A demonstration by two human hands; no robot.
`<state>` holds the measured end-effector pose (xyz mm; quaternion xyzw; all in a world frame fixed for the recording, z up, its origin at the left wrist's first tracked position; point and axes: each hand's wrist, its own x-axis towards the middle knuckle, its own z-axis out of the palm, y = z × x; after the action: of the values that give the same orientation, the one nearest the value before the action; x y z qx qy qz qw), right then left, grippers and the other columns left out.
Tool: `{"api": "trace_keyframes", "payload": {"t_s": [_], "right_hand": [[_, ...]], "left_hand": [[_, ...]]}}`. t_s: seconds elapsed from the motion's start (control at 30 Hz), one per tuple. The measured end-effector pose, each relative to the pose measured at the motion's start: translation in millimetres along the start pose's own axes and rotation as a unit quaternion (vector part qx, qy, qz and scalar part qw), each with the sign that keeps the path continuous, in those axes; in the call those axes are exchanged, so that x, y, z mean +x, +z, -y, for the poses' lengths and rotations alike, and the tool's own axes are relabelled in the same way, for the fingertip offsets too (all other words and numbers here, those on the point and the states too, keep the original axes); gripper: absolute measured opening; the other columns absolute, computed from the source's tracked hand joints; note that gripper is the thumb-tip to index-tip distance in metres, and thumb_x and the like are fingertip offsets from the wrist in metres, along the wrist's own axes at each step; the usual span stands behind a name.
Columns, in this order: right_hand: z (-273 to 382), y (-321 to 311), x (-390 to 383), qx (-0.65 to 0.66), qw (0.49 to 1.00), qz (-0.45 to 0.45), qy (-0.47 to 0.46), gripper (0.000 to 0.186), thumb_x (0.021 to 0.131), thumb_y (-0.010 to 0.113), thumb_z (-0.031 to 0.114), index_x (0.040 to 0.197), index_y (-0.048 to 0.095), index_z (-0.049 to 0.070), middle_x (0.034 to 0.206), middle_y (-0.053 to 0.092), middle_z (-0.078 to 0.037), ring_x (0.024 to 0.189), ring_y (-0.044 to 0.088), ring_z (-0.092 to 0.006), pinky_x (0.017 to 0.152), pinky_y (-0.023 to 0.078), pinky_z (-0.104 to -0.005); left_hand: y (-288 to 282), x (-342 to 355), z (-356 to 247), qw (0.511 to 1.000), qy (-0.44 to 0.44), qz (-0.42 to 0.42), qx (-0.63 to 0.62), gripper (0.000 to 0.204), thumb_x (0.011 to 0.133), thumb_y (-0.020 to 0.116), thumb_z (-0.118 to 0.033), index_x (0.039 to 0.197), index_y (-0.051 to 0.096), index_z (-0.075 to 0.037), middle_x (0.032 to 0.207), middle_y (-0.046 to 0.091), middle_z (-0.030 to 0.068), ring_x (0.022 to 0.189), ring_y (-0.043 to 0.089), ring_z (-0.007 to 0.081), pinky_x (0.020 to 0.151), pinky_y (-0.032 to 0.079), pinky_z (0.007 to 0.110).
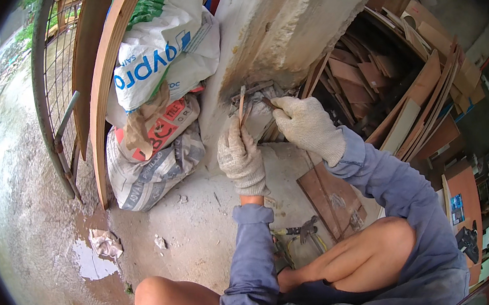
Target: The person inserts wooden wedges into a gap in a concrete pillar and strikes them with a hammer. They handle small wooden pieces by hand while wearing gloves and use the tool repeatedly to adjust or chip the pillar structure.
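Apparently unfinished: left hand (pixel 240 157) pinched a thin stick (pixel 242 99) near the foot of the concrete wall (pixel 286 35); right hand (pixel 308 125) gripped a dark piece (pixel 268 103), kind unclear. Rubble (pixel 259 110) lay there; couldn't tell what was done.

thin brown stick (pixel 242 103), nearly upright; short dark piece (pixel 268 102) to its right.

Bare floor (pixel 203 216) leaves a low way between the sacks (pixel 160 173) and the left hand (pixel 241 162), while the wall (pixel 296 22) blocks ahead, scrap wood (pixel 367 74) crowds the right hand's (pixel 311 127) outer side, and the hammer (pixel 308 228) and board (pixel 327 197) obstruct the floor nearer the right shin (pixel 351 257).
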<state>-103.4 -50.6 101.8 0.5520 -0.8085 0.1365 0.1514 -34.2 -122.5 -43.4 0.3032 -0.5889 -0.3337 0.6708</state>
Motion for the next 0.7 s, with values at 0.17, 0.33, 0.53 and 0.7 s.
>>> {"api": "trace_keyframes", "payload": {"t_s": [0.17,0.33,0.53,0.7], "right_hand": [[2.8,-6.5,11.2,-0.037,0.998,0.017,-0.045,0.025,0.09,0.061,0.016,0.103,0.074,-0.001,0.088,0.071,-0.025,0.084,0.071,-0.041,0.076,0.057,-0.0494],[3.4,-18.9,47.5,-0.109,0.985,0.083,-0.106,0.017,0.089,0.064,0.014,0.092,0.075,0.001,0.083,0.071,-0.022,0.081,0.071,-0.0395,0.073,0.057,-0.0472],[-16.2,9.3,64.0,-0.197,0.945,0.089,-0.246,0.021,0.087,0.064,0.018,0.079,0.071,0.0,0.072,0.067,-0.02,0.075,0.07,-0.0372,0.071,0.055,-0.0481],[-3.8,-20.8,60.3,-0.128,0.967,0.186,-0.121,0.027,0.084,0.067,0.028,0.087,0.075,0.003,0.087,0.072,-0.022,0.084,0.072,-0.0394,0.075,0.058,-0.0478]], "left_hand": [[3.5,-3.6,6.9,0.999,-0.001,-0.03,-0.01,0.027,0.094,0.068,-0.001,0.12,0.071,-0.005,0.085,0.064,0.0136,0.071,0.063,0.0276,0.066,0.052,0.037],[-0.7,-2.2,9.4,1.0,-0.004,-0.015,0.008,0.027,0.093,0.069,0.0,0.12,0.071,-0.006,0.084,0.063,0.0126,0.071,0.062,0.0261,0.065,0.051,0.036],[7.6,-1.3,9.2,0.999,0.02,-0.029,-0.035,0.029,0.093,0.069,0.0,0.121,0.071,-0.007,0.085,0.065,0.012,0.071,0.062,0.0269,0.065,0.051,0.037],[4.6,0.0,7.1,0.999,0.01,-0.001,-0.033,0.031,0.092,0.069,0.0,0.122,0.071,-0.009,0.086,0.065,0.0121,0.072,0.063,0.0272,0.067,0.052,0.038]]}}
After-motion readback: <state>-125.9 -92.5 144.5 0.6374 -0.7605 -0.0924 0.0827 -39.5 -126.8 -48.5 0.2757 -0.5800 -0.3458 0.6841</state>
